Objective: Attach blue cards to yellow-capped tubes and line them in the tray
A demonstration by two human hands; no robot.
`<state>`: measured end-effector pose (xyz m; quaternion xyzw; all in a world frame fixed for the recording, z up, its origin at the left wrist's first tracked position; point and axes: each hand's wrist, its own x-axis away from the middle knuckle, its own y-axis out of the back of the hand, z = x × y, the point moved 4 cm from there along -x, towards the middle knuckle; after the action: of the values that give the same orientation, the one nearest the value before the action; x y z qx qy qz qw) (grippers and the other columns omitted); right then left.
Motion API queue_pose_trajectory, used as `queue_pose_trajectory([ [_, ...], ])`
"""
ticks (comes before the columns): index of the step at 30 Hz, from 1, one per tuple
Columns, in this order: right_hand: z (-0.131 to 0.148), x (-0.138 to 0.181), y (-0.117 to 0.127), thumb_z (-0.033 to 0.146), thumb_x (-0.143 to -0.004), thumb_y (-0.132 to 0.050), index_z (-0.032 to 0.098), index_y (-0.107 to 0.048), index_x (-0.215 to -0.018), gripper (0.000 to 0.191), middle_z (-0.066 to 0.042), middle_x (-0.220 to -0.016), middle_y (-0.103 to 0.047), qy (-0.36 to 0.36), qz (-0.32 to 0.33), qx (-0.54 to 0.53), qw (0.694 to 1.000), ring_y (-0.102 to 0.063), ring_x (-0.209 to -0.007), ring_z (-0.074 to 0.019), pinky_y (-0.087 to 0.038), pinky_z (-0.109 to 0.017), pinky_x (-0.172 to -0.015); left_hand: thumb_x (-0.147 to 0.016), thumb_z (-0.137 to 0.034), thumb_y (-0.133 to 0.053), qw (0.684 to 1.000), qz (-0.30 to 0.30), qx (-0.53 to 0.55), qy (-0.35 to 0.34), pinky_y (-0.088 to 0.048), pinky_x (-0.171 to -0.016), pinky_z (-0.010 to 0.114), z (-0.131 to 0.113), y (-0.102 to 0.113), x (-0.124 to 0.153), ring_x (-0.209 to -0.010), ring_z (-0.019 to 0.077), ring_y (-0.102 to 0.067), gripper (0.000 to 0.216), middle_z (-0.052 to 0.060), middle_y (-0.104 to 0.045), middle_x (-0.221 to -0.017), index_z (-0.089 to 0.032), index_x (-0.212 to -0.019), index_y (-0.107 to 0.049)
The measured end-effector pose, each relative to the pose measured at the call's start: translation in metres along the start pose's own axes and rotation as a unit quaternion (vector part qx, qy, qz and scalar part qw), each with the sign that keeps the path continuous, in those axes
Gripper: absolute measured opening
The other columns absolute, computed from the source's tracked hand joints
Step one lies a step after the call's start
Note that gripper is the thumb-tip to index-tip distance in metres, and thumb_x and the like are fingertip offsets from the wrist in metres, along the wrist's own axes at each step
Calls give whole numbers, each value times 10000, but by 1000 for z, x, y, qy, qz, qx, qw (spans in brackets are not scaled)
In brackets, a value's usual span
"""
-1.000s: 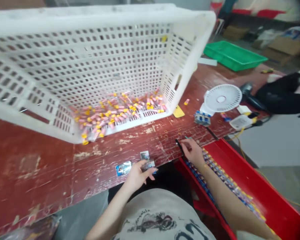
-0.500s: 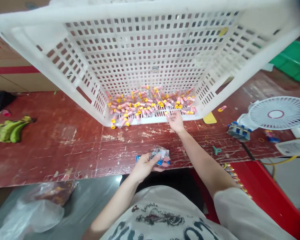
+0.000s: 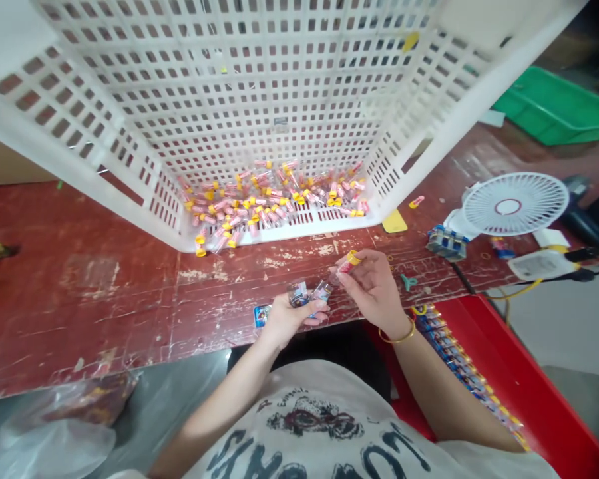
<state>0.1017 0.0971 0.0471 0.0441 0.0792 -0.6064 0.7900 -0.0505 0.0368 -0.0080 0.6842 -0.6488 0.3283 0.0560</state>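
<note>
My right hand, with a gold bangle at its wrist, pinches a small clear tube with a yellow cap and pink label. It is raised above the table's front edge, close to my left hand. My left fingers are closed around small clear plastic pieces with blue parts; their exact kind I cannot make out. A blue end sticks out on that hand's left side. Ahead, a white plastic crate lies tipped toward me, and many similar yellow-capped tubes are heaped along its lower side.
On the red table at right are a white fan, a clear-and-blue block, a yellow card and a teal piece. A red tray holding rows of blue and yellow items sits below. A green bin stands behind.
My right hand has come back from the crate's lower edge to beside my left hand, carrying a yellow-capped tube. My left hand stays low near the table edge. The view has shifted.
</note>
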Motion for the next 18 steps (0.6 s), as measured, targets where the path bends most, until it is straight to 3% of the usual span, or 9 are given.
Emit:
queue_pose_trajectory([
  [5, -10, -6, -10, 334, -766, -709, 260, -450, -953, 328, -4, -915, -628, -56, 60, -29, 996, -655, -841, -157, -550, -359, -820, -586, -332, -843, 1000, -2, 6, -4, -577, -602, 257, 2, 1, 2, -646, 172, -693, 366, 117, -744, -781, -85, -826, -717],
  [8, -14, -2, -13, 387, -760, -706, 254, -454, -947, 340, -8, -882, -644, -92, 82, -42, 991, -654, -845, -169, -544, -369, -820, -643, -348, -810, 999, 23, 38, 8, -593, -630, 297, 0, -4, 6, -740, 206, -703, 388, 136, -741, -868, -92, -917, -710],
  [13, -12, 11, -15, 418, -738, -723, 278, -405, -1083, 489, -35, -993, -619, -68, 99, -44, 992, -623, -920, -183, -514, -394, -881, -674, -364, -790, 991, 72, 111, 34, -606, -668, 368, -9, -17, 14, -831, 262, -700, 412, 135, -730, -897, -91, -969, -703],
  [16, -10, 19, -16, 422, -769, -686, 262, -442, -1057, 411, -53, -1030, -589, -45, 111, -28, 992, -606, -953, -189, -510, -386, -886, -676, -343, -792, 988, 77, 122, 48, -601, -629, 327, -12, -24, 13, -777, 235, -700, 375, 121, -731, -856, -87, -937, -706],
  [18, -9, 25, -21, 384, -678, -774, 259, -446, -1077, 532, -69, -1093, -551, -39, 137, -2, 990, -593, -986, -207, -533, -373, -847, -689, -332, -785, 986, 74, 138, 56, -588, -621, 282, -13, -28, 11, -738, 200, -696, 347, 110, -733, -841, -90, -925, -706],
])
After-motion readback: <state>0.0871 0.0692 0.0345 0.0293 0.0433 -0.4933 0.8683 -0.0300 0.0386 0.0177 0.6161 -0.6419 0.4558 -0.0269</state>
